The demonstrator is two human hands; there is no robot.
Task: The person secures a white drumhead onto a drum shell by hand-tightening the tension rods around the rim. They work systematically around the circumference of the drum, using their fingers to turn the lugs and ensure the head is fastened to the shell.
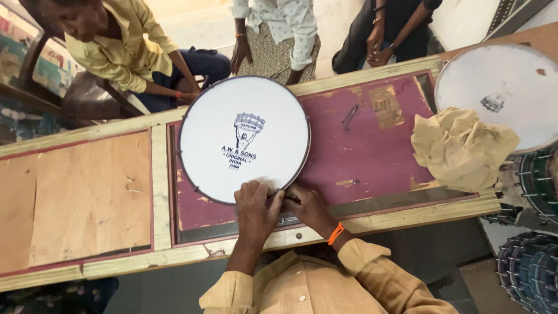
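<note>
We see a round white drumhead with a thin dark metal rim lying flat on the long wooden workbench with worn maroon panels. Its skin is smooth and clean, with a dark blue printed emblem and some lines of print at the middle. It sits on the maroon panel near the middle of the bench, its far edge reaching almost to the far edge of the bench and its near edge close to the near edge.

Our left hand rests on the near rim of the drumhead, fingers curled and pressed together over the edge, and seems to pinch a small thin dark tool that we cannot make out clearly. Our right hand, with an orange band at the wrist, lies just beside it, fingers bent and closed down against the same stretch of rim; the two hands touch each other there.

We find no true containers on the bench. A crumpled tan cloth lies at the right end, overlapping the lower edge of a second round white drumhead that lies at the far right corner. A small pair of metal pincers rests on the maroon panel between the two drumheads, nearer the far edge. Dark drums with metal tuning rods are stacked beyond the right end of the bench.

Three other people are beyond the far edge, one seated in a yellow shirt.
</note>
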